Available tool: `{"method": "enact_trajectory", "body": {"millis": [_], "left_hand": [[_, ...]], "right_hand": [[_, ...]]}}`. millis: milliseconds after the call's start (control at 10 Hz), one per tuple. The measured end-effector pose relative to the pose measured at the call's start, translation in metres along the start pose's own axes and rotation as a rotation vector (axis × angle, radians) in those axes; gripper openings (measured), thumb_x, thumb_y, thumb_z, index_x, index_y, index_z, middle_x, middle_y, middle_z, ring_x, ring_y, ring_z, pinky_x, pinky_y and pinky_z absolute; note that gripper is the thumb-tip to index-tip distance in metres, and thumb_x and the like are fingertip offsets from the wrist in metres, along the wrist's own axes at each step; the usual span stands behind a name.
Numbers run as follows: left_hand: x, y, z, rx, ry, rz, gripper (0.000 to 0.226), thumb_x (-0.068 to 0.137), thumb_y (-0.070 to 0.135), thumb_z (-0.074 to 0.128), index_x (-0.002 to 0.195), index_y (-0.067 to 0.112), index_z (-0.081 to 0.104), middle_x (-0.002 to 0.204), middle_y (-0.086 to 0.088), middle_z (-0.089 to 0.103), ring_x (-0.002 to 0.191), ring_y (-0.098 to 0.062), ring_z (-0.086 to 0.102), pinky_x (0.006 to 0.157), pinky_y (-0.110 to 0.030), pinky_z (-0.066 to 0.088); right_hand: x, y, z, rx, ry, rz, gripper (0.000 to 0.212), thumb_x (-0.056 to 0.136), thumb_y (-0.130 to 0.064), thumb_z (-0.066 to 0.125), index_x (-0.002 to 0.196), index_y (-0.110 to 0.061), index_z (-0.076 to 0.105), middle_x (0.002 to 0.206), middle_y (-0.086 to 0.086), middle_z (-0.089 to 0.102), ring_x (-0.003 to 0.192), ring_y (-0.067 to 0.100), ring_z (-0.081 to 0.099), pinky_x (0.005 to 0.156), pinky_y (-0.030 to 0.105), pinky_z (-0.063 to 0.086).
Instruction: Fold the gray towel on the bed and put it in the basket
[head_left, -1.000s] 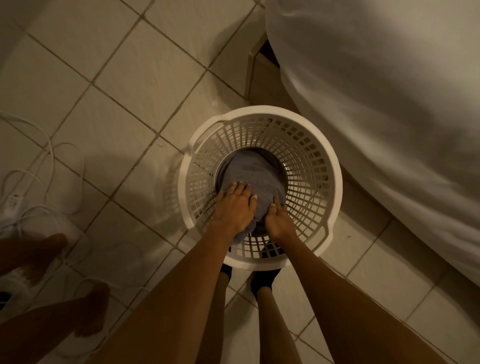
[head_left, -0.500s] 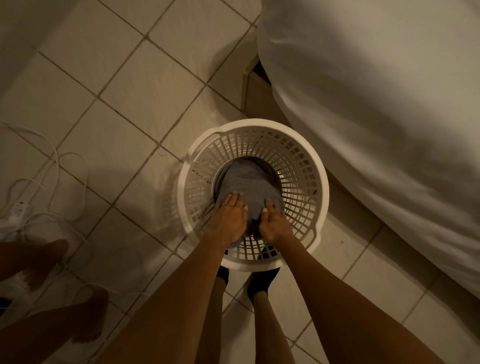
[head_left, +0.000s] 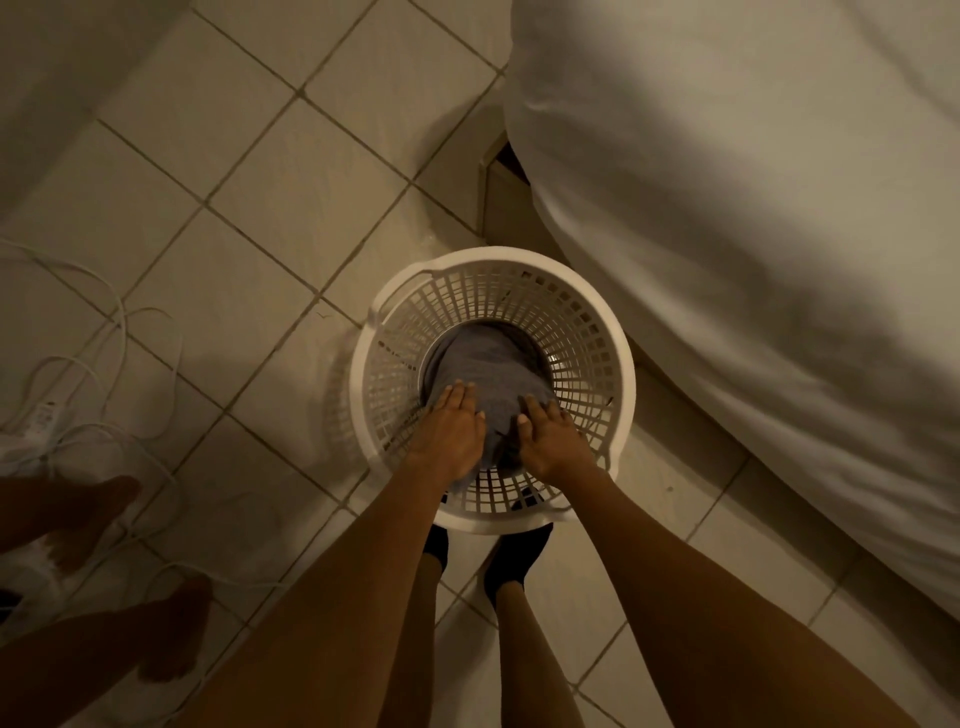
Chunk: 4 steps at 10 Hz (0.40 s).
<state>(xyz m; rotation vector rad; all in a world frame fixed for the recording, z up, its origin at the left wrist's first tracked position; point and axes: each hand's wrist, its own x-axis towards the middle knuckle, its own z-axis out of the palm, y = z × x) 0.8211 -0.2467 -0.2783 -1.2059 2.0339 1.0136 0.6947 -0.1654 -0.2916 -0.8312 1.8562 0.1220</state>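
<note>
While both my hands are down inside the round white plastic lattice basket (head_left: 621, 364), here's what could go wrong, left to right.

Tangle of white cables (head_left: 119, 332) plus a white power strip (head_left: 44, 415) on the tiled floor (head_left: 249, 218) at far left, with someone else's bare feet (head_left: 98, 512) standing in it. Trip hazard if I step back that way.

Left hand (head_left: 451, 436): flat, fingers extended and together, palm pressing the folded gray towel (head_left: 485, 371). Not a grip, just resting on top. Right hand (head_left: 550, 441): same, spread flat on the towel's near right side, holding nothing.

Towel sits at the bottom of the basket but bunches up against the near wall under my left wrist. Risks as I see them:
- pull out fast and cloth drags up with my fingers, fold opens
- push harder on the near side and the light basket could tip toward my black-socked feet (head_left: 511, 566), which are touching or just beside its base
- terry loops snagging in the lattice

Basket stands just beside the white-sheeted bed (head_left: 753, 234); can't tell if the rim touches the sheet.

Hard to make out: dim light, so fold lines on the towel are mostly lost. My hands cover its near edge, so can't confirm the fold is intact. Basket bottom fully hidden by the towel. Dark gap under the bed corner unreadable.
</note>
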Motion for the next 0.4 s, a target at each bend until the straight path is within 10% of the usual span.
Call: {"method": "enact_trajectory", "body": {"millis": [400], "left_hand": [[-0.088, 0.047, -0.078, 0.074, 0.109, -0.011, 0.053, 0.103, 0.024, 0.022, 0.149, 0.004, 0.007, 0.159, -0.012, 0.005, 0.147, -0.025, 0.006, 0.118, -0.035, 0.007]], "right_hand": [[-0.080, -0.023, -0.053, -0.145, 0.102, -0.058, 0.057, 0.099, -0.046, 0.022, 0.149, -0.024, 0.007, 0.158, 0.012, 0.003, 0.145, 0.032, 0.000, 0.115, 0.051, 0.004]]}}
